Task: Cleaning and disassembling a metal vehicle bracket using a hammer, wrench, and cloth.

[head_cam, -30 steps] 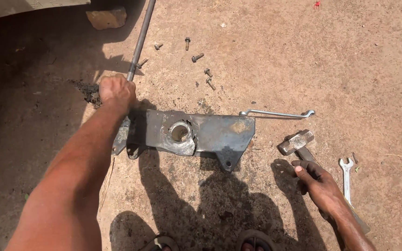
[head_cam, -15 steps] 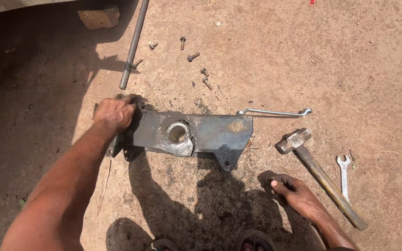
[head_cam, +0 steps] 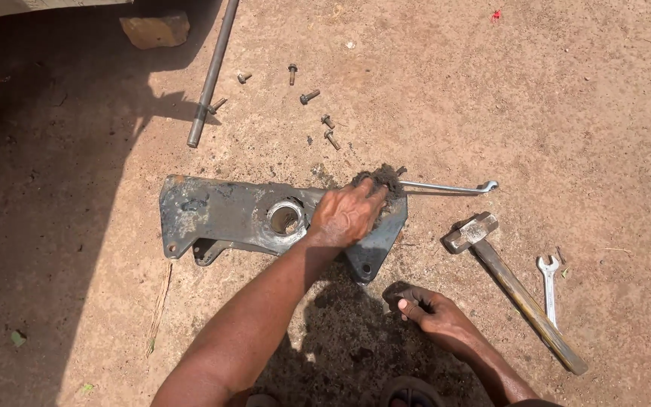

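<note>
A long grey metal bracket plate (head_cam: 220, 215) with a round hole lies flat on the dirt. My left hand (head_cam: 348, 215) presses a dirty dark rag (head_cam: 382, 179) onto the plate's right end. Low in the view, my right hand (head_cam: 427, 309) rests on the ground with its fingers curled and nothing visible in it. It is a short way below the plate's right corner. A hammer (head_cam: 518, 298) with a wooden handle lies just right of that hand, untouched.
A thin ring wrench (head_cam: 446, 186) lies beside the rag. A small open spanner (head_cam: 548, 283) is right of the hammer. Several loose bolts (head_cam: 310, 96) and a long metal rod (head_cam: 211, 75) lie beyond the plate. A stone (head_cam: 154, 29) sits at the top left, by deep shade.
My left hand has swept the rag from the plate's left end across to its right end. My right hand has drawn away from the hammer handle and settled on the ground.
</note>
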